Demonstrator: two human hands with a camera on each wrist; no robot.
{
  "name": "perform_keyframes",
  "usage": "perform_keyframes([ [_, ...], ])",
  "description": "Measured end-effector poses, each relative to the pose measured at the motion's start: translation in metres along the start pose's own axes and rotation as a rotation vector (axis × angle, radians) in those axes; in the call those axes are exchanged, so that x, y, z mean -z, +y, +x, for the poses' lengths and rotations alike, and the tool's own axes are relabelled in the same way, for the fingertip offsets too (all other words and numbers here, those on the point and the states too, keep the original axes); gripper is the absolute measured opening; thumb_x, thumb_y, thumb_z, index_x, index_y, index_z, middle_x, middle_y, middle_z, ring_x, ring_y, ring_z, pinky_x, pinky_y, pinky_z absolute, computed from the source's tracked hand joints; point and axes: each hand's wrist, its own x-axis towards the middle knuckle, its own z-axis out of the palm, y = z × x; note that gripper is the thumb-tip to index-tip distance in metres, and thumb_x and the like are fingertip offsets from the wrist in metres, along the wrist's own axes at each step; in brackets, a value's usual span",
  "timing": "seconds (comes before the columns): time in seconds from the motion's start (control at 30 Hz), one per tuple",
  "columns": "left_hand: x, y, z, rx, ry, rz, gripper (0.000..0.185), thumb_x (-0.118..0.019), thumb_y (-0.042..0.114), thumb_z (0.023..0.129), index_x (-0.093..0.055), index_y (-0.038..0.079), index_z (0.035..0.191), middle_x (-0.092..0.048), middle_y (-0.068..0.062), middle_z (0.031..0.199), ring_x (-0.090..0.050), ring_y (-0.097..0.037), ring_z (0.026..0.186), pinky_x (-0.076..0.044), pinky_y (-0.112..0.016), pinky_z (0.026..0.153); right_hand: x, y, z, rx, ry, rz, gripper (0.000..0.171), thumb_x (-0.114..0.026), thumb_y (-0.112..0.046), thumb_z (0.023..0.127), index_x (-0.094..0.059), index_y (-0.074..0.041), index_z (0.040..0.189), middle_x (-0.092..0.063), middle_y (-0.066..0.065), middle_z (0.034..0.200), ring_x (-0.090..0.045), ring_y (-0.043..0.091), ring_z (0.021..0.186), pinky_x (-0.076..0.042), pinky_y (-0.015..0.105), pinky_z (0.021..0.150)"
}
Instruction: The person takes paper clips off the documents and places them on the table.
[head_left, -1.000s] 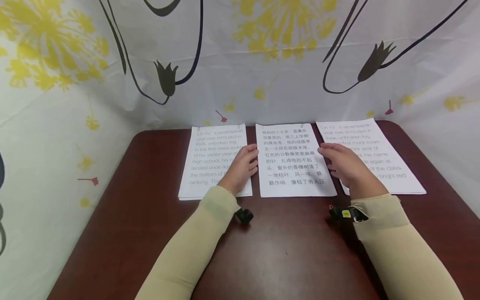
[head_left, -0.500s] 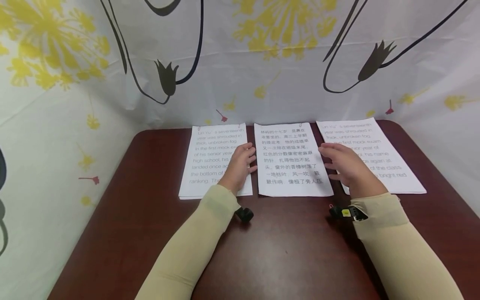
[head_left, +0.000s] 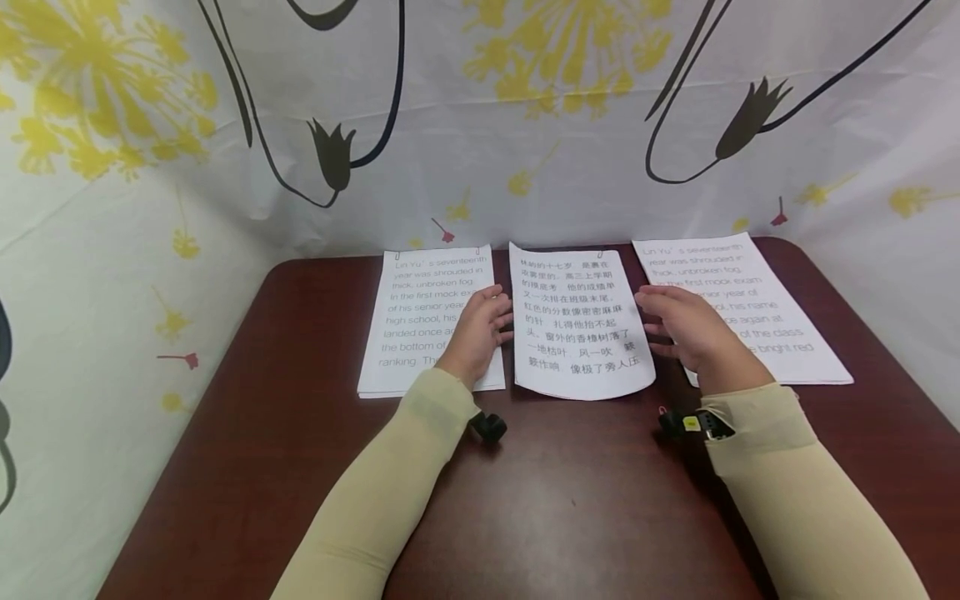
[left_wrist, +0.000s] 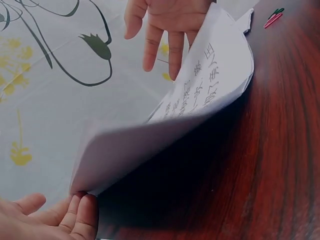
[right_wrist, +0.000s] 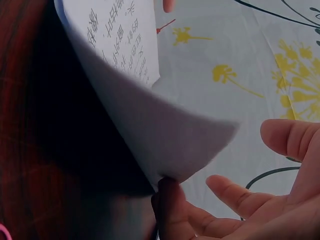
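Observation:
Three printed paper stacks lie side by side on a dark red table [head_left: 585,500]. The middle sheet [head_left: 581,321], with Chinese text, is bowed and raised off the table between my hands. My left hand [head_left: 480,329] touches its left edge with its fingertips [left_wrist: 82,217]. My right hand [head_left: 682,325] meets the right edge, with one digit under the sheet [right_wrist: 150,125] and the other fingers [right_wrist: 235,192] loosely spread. The left stack [head_left: 420,317] and right stack [head_left: 757,317] carry English text and lie flat, partly under my hands.
A patterned white cloth [head_left: 480,125] with yellow flowers walls in the table at the back and both sides. Red and green paper clips [left_wrist: 272,17] lie on the table beyond the middle sheet. The near half of the table is bare wood.
The middle sheet has gone from flat to bowed, its near edge lifted and curved. Both hands have edged slightly inward against its sides.

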Motion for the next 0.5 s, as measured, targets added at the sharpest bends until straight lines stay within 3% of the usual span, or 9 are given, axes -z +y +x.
perform_keyframes([
  [0.3, -0.0001, 0.0006, -0.0022, 0.033, -0.002, 0.041, 0.062, -0.05, 0.036, 0.108, -0.036, 0.013, 0.164, -0.045, -0.015, 0.162, -0.056, -0.036, 0.137, -0.047, -0.046, 0.113, -0.0025, -0.0007, -0.0002, -0.004, -0.016, -0.015, 0.073, -0.045, -0.046, 0.11, -0.02, -0.012, 0.17, -0.035, 0.022, 0.166, -0.049, 0.024, 0.125, -0.048, 0.04, 0.097],
  [0.5, -0.0009, -0.001, 0.0, 0.039, 0.023, 0.05, 0.062, -0.05, 0.034, 0.109, -0.032, 0.016, 0.166, -0.053, -0.012, 0.15, -0.064, -0.027, 0.118, -0.055, -0.035, 0.093, -0.003, -0.0003, -0.0003, 0.008, -0.042, -0.044, 0.075, -0.044, -0.047, 0.11, -0.016, -0.014, 0.171, -0.039, 0.024, 0.163, -0.055, 0.027, 0.125, -0.051, 0.039, 0.094],
])
